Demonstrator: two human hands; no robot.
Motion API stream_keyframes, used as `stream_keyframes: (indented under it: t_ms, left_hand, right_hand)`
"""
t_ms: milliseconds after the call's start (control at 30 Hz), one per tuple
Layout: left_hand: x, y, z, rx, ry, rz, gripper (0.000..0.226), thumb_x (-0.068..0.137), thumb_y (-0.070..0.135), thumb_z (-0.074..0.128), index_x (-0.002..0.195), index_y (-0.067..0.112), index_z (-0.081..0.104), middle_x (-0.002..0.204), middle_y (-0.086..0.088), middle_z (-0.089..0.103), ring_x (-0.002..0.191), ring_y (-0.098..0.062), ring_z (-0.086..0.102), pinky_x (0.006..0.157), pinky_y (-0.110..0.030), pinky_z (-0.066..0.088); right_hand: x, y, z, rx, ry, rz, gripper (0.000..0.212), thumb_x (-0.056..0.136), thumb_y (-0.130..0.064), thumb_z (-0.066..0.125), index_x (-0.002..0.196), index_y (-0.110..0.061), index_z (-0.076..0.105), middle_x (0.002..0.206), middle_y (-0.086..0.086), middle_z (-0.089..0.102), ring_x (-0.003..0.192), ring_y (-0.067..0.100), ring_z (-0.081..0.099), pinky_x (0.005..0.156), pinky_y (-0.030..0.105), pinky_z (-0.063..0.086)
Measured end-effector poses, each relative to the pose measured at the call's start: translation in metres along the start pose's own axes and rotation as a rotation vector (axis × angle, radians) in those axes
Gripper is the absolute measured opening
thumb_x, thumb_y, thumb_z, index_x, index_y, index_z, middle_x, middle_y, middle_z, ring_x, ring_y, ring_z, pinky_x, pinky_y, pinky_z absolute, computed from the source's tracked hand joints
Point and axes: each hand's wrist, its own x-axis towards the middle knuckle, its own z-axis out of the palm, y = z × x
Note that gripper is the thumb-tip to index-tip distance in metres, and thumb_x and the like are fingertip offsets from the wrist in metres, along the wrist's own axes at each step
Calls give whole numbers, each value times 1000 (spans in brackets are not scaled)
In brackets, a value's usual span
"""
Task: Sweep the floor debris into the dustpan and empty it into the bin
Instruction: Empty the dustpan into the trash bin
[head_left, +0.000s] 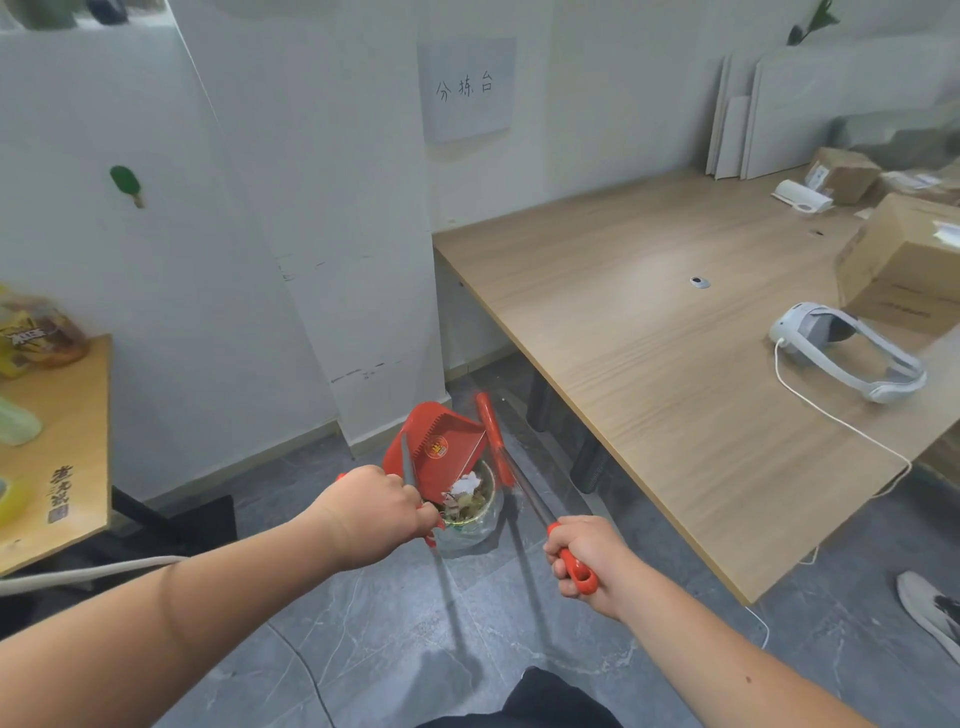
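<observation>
The left hand (371, 506) has its fingers wrapped round the dustpan (441, 447) handle, the pan tipped over the bin (467, 512) just beyond them. The right hand (584, 561) has its fingers gripping the broom (498, 447) handle's red end.

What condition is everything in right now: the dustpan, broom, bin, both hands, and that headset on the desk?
dustpan: tipped over the bin, held by its handle.
bin: lined with a clear bag, nearly full of rubbish.
broom: held angled, head down beside the bin.
left hand: closed around the dustpan handle.
right hand: closed around the broom's red grip.
headset: lying on the desk, cable attached.
</observation>
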Motion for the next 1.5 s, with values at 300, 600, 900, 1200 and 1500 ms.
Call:
stream_keyframes:
  t_ms: [300,600,900,1200,1500]
  left_hand:
    - [-1,-13,-13,22,28,-14,33,52,23,90,74,27,65,50,6,56,39,-21,57,43,-25,24]
    - [-5,-33,-23,3,82,-111,10,82,27,72,86,28,63,61,3,61,52,-26,63,45,-30,40]
    - [-12,-66,-52,-72,194,-317,15,85,39,69,82,26,64,68,2,65,62,-29,67,47,-26,37]
    - [-24,-142,-77,-406,216,-762,21,86,46,67,81,27,59,78,6,62,82,-29,62,65,-31,41]
    - [-29,-181,-84,-286,267,-764,23,88,47,59,80,28,50,82,4,64,87,-30,67,65,-31,41]
  right_hand:
    - [-5,-14,7,9,9,-40,34,74,13,51,67,-16,35,61,10,39,43,18,40,40,19,24]
    - [-12,-35,14,1,4,-35,25,78,12,51,69,-10,43,60,11,41,44,16,41,38,19,26]
    - [-27,-57,23,25,-10,-27,15,80,9,52,79,-5,50,64,13,49,45,14,47,36,20,30]
    - [-38,-118,70,-102,-144,22,5,85,0,45,86,-2,49,64,10,56,44,7,46,31,16,32]
    - [-53,-182,131,-122,-286,-22,8,78,-6,48,86,-8,48,80,17,52,45,20,56,40,18,40]
